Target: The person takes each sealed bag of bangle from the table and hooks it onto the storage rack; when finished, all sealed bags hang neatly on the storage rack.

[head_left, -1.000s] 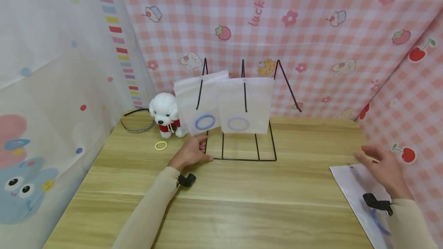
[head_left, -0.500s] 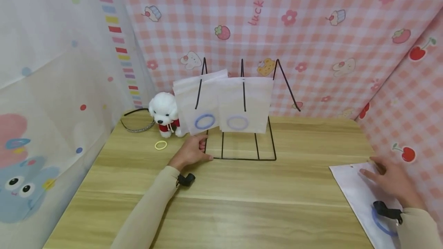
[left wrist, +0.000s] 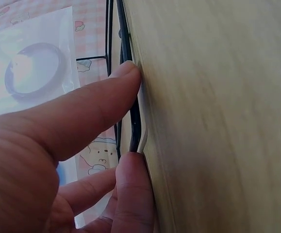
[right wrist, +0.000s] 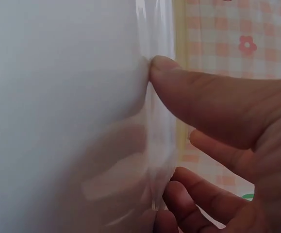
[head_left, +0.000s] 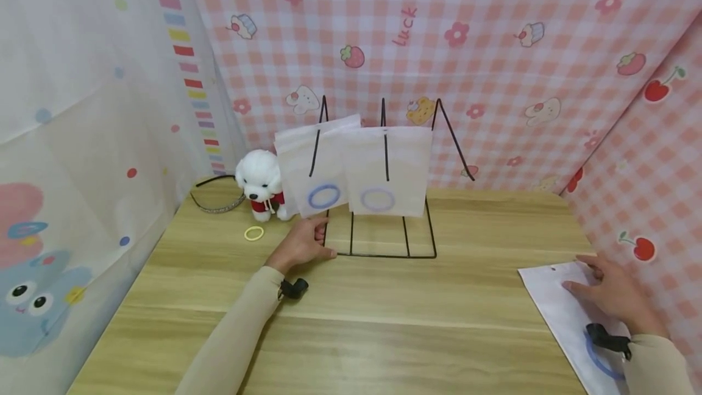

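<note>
My left hand (head_left: 300, 239) pinches the front left corner of a black wire display rack (left wrist: 136, 127), thumb and forefinger on its bottom wire. White plastic bags (head_left: 406, 166) hang from the rack's left and middle prongs, a blue ring (head_left: 324, 196) and a pale lilac ring showing on their fronts. At the table's right side lies another white plastic bag (head_left: 551, 285), with a blue ring partly hidden under my wrist. My right hand (head_left: 620, 294) pinches this bag's far right edge. In the right wrist view the thumb (right wrist: 179, 80) presses the clear margin, fingers curled behind it.
A white plush dog (head_left: 259, 175) in red stands left of the rack. Beside it are a yellow ring (head_left: 254, 234) and a black headband (head_left: 216, 207). The rack's right prong (head_left: 456, 139) holds no bag. Patterned cloth walls (head_left: 493, 78) border the wooden table.
My right hand has come down from above the bag to its far right edge and now pinches it. The left hand has kept its grip on the rack.
</note>
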Motion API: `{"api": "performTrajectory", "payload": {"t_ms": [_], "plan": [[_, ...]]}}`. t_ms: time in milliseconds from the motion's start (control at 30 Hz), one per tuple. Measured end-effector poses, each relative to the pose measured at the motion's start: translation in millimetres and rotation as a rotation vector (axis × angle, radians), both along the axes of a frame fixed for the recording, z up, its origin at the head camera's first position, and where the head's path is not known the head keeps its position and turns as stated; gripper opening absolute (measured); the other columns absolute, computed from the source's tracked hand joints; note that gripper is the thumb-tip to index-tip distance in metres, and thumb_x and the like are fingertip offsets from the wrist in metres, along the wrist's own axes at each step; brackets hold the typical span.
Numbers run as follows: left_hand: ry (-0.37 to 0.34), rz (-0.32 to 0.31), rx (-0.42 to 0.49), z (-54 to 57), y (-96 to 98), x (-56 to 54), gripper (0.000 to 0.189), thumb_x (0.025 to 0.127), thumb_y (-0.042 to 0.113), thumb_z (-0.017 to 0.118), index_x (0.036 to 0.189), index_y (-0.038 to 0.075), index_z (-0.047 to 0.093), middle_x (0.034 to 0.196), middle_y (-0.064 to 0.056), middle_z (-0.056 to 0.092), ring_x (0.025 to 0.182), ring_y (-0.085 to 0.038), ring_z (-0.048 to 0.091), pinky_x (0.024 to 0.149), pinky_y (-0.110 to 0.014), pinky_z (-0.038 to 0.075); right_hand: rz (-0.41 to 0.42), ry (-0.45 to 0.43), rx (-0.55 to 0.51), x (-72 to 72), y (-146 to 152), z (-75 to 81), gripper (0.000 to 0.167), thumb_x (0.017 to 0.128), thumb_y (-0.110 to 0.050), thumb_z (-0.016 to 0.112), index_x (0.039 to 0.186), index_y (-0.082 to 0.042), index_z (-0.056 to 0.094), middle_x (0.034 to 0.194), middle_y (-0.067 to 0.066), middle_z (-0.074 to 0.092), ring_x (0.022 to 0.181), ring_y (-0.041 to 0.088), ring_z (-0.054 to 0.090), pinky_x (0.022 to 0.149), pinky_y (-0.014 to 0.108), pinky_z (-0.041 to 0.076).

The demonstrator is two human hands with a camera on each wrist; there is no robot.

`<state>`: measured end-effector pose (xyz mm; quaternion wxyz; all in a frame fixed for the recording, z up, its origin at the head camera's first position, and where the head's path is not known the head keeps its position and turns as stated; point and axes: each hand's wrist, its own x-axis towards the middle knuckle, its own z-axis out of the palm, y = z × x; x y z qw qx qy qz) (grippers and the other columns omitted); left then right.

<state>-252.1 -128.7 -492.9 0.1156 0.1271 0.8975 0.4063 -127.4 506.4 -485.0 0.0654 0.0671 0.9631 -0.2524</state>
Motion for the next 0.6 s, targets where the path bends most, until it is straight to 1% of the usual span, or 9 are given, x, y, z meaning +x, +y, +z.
{"api": "performTrajectory", "payload": {"t_ms": [133,200,300,400,467,500,567,600], "plan": [[-0.004,0.007,0.004,-0.7,-0.5,-0.8,0.093,0.075,0.016,0.097,0.153,-0.002,0.050,0.102,-0.007,0.058,0.094,-0.020,0.055,0.088,-0.036,0.049,-0.023,-0.016,0.000,-5.1,-0.4,-1.3,0.104,0.088,-0.049,0.084,0.153,0.015,0.035,0.146,0.048,0.037,0.128,0.066,0.042,0.100,0.079,0.040],[-0.008,0.010,0.009,-0.4,-0.3,-0.6,0.093,0.075,0.015,0.097,0.153,-0.003,0.050,0.102,-0.007,0.058,0.093,-0.020,0.055,0.087,-0.035,0.049,-0.048,-0.029,-0.012,-5.9,-1.2,-1.7,0.111,0.086,-0.050,0.085,0.156,0.014,0.029,0.145,0.048,0.037,0.126,0.064,0.042,0.100,0.078,0.040],[-0.006,0.004,0.014,0.0,0.6,-0.1,0.093,0.075,0.014,0.097,0.153,-0.003,0.051,0.100,-0.007,0.058,0.091,-0.019,0.054,0.085,-0.035,0.048,-0.086,-0.044,-0.055,-4.8,-2.1,-1.7,0.120,0.085,-0.050,0.086,0.161,0.012,0.018,0.143,0.048,0.037,0.121,0.060,0.045,0.100,0.076,0.042],[-0.001,-0.003,0.011,-1.0,0.5,0.4,0.092,0.075,0.015,0.097,0.152,-0.003,0.051,0.097,-0.006,0.057,0.089,-0.018,0.054,0.083,-0.034,0.047,-0.101,-0.053,-0.109,-2.1,-2.4,-3.0,0.123,0.087,-0.051,0.085,0.162,0.011,0.011,0.142,0.049,0.037,0.117,0.058,0.047,0.099,0.074,0.043],[-0.001,-0.004,0.010,-1.5,0.6,0.1,0.092,0.075,0.015,0.097,0.152,-0.003,0.051,0.097,-0.006,0.056,0.089,-0.018,0.053,0.083,-0.034,0.046,-0.111,-0.049,-0.130,-0.8,-2.0,-4.4,0.120,0.088,-0.052,0.084,0.162,0.010,0.014,0.143,0.048,0.036,0.117,0.057,0.046,0.099,0.073,0.043],[-0.001,-0.004,0.009,-1.7,0.5,-0.2,0.092,0.075,0.015,0.097,0.152,-0.003,0.051,0.097,-0.006,0.056,0.089,-0.018,0.053,0.083,-0.034,0.046,-0.113,-0.041,-0.128,-0.2,-1.7,-5.5,0.116,0.088,-0.053,0.083,0.162,0.009,0.018,0.142,0.047,0.038,0.115,0.056,0.046,0.097,0.071,0.044],[-0.001,-0.004,0.007,-1.4,0.3,-0.9,0.092,0.075,0.016,0.097,0.152,-0.003,0.051,0.099,-0.006,0.057,0.090,-0.018,0.054,0.084,-0.034,0.046,-0.137,-0.027,-0.121,0.0,-1.8,-8.0,0.107,0.090,-0.055,0.080,0.159,0.007,0.029,0.141,0.043,0.041,0.113,0.053,0.045,0.092,0.065,0.046],[0.000,-0.002,0.004,-1.2,0.2,-1.2,0.092,0.075,0.016,0.097,0.152,-0.003,0.051,0.099,-0.006,0.057,0.091,-0.018,0.054,0.085,-0.034,0.047,-0.151,-0.021,-0.116,-0.2,-2.1,-9.1,0.101,0.091,-0.056,0.078,0.157,0.006,0.034,0.138,0.040,0.044,0.111,0.050,0.046,0.089,0.060,0.048]]}}
